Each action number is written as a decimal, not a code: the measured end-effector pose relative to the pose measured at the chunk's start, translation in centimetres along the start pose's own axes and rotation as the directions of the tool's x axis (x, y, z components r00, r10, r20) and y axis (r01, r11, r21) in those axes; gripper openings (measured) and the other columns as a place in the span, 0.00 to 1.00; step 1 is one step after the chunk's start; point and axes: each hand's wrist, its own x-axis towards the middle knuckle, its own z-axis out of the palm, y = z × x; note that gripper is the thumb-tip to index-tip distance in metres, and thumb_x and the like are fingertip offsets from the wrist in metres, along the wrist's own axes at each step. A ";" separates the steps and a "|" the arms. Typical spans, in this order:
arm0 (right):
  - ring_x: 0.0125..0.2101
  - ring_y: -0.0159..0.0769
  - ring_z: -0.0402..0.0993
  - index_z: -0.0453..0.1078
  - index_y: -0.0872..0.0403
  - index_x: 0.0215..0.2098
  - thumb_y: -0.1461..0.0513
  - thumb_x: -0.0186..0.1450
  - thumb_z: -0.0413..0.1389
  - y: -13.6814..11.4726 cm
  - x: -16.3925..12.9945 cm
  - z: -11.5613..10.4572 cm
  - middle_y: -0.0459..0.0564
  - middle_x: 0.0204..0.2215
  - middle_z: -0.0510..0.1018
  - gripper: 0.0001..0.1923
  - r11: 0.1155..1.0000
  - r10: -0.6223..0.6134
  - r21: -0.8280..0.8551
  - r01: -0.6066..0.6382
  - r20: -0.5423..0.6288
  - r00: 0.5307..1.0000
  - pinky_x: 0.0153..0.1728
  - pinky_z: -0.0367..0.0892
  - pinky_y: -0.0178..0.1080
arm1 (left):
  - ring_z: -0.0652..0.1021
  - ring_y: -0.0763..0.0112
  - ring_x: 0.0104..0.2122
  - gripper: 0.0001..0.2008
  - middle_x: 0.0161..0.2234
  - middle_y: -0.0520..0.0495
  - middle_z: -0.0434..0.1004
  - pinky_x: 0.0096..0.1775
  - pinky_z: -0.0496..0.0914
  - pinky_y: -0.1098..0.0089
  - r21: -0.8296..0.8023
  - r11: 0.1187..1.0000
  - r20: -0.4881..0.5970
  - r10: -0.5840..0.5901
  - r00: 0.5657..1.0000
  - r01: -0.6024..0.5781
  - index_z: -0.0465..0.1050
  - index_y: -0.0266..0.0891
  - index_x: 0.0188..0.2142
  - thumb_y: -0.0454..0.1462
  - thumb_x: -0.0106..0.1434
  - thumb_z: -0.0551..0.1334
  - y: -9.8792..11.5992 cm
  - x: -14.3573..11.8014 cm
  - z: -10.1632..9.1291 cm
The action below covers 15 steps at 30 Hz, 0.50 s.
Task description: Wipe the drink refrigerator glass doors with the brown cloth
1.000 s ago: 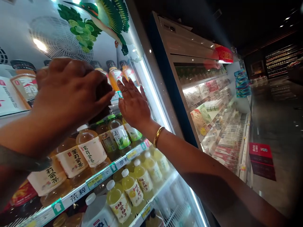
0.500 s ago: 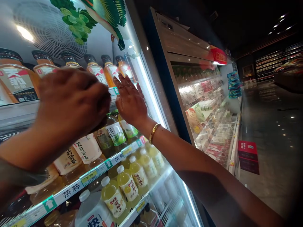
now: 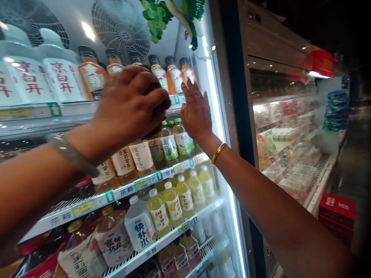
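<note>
My left hand (image 3: 131, 102) is raised in front of the glass of a lit drinks cooler, its fingers curled closed. Something dark shows beneath the curled fingers, but I cannot make out what it is. A grey bangle (image 3: 72, 154) circles that wrist. To its right, my right hand (image 3: 197, 110) lies flat with outstretched fingers against the cooler's glass, near the lit right edge. A gold bangle (image 3: 218, 153) is on this wrist. Behind the hands stand orange juice bottles (image 3: 174, 77) with black caps and green tea bottles (image 3: 168, 144).
Large clear water bottles (image 3: 59, 73) fill the upper left shelf. Yellow drink bottles (image 3: 174, 202) and a white jug-like bottle (image 3: 140, 224) stand lower. An open chilled display case (image 3: 290, 150) is on the right, with a red box (image 3: 336, 216) beside it.
The view has turned left, so cooler and hands appear further right, and water bottles show at upper left. The left hand stays closed, and the right hand stays flat.
</note>
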 end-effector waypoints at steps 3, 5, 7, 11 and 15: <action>0.77 0.41 0.44 0.50 0.48 0.75 0.59 0.76 0.37 0.3 0.0 0.1 0.50 0.75 0.55 0.29 0.999 -0.030 -0.020 0.030 -0.007 1.000 0.76 0.39 0.63 | 0.63 0.42 0.69 0.25 0.64 0.42 0.71 0.67 0.57 0.39 0.002 0.986 0.077 0.167 0.983 -0.168 0.74 0.47 0.58 0.53 0.66 0.63 1.5 -1.8 0.8; 0.77 0.42 0.44 0.50 0.49 0.75 0.59 0.76 0.37 0.3 0.0 0.0 0.51 0.76 0.55 0.29 0.999 -0.029 -0.038 0.029 0.003 1.000 0.75 0.40 0.62 | 0.64 0.44 0.69 0.26 0.65 0.44 0.70 0.68 0.57 0.41 -0.035 0.950 0.120 0.312 0.942 -0.310 0.72 0.49 0.60 0.54 0.66 0.62 1.7 -3.0 0.8; 0.77 0.42 0.42 0.49 0.50 0.75 0.60 0.75 0.38 0.2 0.0 -0.2 0.51 0.76 0.53 0.30 0.999 -0.014 -0.049 0.016 0.025 1.000 0.76 0.39 0.61 | 0.65 0.50 0.69 0.22 0.65 0.48 0.71 0.69 0.58 0.45 -0.069 0.937 0.137 0.350 0.927 -0.343 0.71 0.52 0.61 0.50 0.70 0.59 1.0 -3.4 0.2; 0.77 0.42 0.43 0.51 0.50 0.74 0.61 0.73 0.39 0.0 -0.1 -0.5 0.51 0.76 0.53 0.31 0.999 -0.001 -0.033 0.002 0.029 1.000 0.75 0.40 0.62 | 0.62 0.51 0.70 0.18 0.64 0.47 0.71 0.68 0.59 0.44 -0.069 0.994 0.101 0.096 0.990 -0.090 0.73 0.50 0.58 0.46 0.73 0.56 -0.5 -1.6 -1.2; 0.76 0.41 0.45 0.53 0.50 0.73 0.61 0.72 0.40 0.0 -0.3 -0.5 0.52 0.76 0.55 0.32 1.000 -0.017 -0.026 0.017 0.006 1.000 0.75 0.42 0.62 | 0.62 0.49 0.70 0.19 0.64 0.44 0.70 0.68 0.58 0.42 -0.001 1.000 0.044 -0.023 0.999 0.023 0.74 0.47 0.58 0.47 0.73 0.55 0.6 -0.4 -0.5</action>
